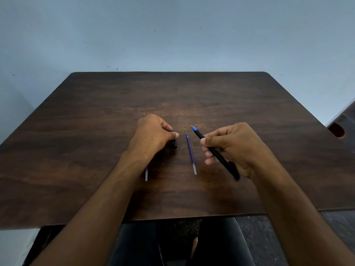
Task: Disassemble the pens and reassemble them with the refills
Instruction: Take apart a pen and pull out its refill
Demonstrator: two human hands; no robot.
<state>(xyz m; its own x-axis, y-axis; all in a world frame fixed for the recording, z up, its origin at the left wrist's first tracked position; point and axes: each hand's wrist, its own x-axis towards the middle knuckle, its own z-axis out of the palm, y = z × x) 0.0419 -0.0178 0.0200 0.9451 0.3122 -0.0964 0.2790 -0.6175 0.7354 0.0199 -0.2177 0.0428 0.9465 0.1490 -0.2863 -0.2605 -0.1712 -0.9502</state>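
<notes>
On the dark, wood-grained table (96, 150), the right hand (230, 148) curls its fingers around a slim matte-black pen (215, 151) with a blue tip, tilted up and to the left. The left hand (151, 135) pinches a short black pen cap (173, 144) against the tabletop. Two thin refills are visible: one blue refill (190, 153) lies between the hands, and a second refill (146, 174) shows only its clear end beside the left wrist.

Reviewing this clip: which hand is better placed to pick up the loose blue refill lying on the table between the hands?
Probably the left hand: it pinches only a small black cap beside the refill. The right hand is wrapped round the black pen.
</notes>
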